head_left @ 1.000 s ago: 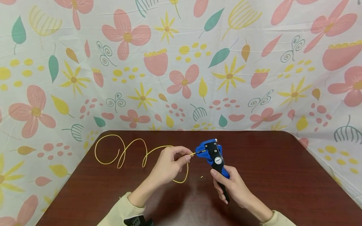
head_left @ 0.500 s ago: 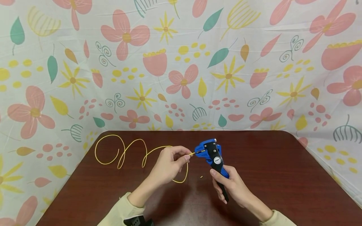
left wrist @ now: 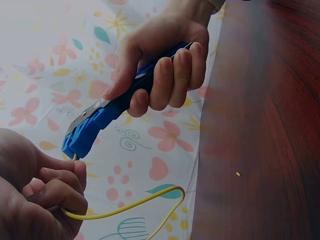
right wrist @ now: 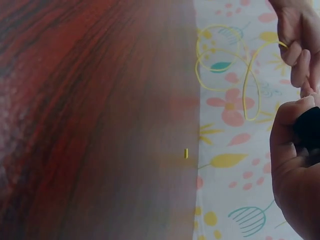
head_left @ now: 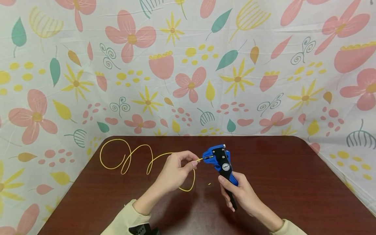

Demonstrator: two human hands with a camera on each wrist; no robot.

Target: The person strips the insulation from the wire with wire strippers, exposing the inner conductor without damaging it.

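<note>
My left hand (head_left: 175, 170) pinches a yellow wire (head_left: 147, 156) between thumb and fingertips, near one end. That end runs into the blue jaws of a wire stripper (head_left: 222, 160). My right hand (head_left: 243, 193) grips the tool's blue and black handles, its head tilted up and to the left. In the left wrist view the fingers of the right hand (left wrist: 170, 75) wrap round the handles, and the wire (left wrist: 130, 206) loops out below the left hand (left wrist: 45, 195). The right wrist view shows only the dark handle end (right wrist: 307, 131) in the right hand (right wrist: 295, 165).
A short yellow piece (head_left: 209, 184) lies on the dark wooden table (head_left: 279, 169) between the hands. Loose loops of the wire spread over the table's back left. Behind the table hangs a flower-patterned cloth (head_left: 188, 81).
The loose loops at the left have shifted very slightly. Both hands and the wire stripper hold nearly the same place.
</note>
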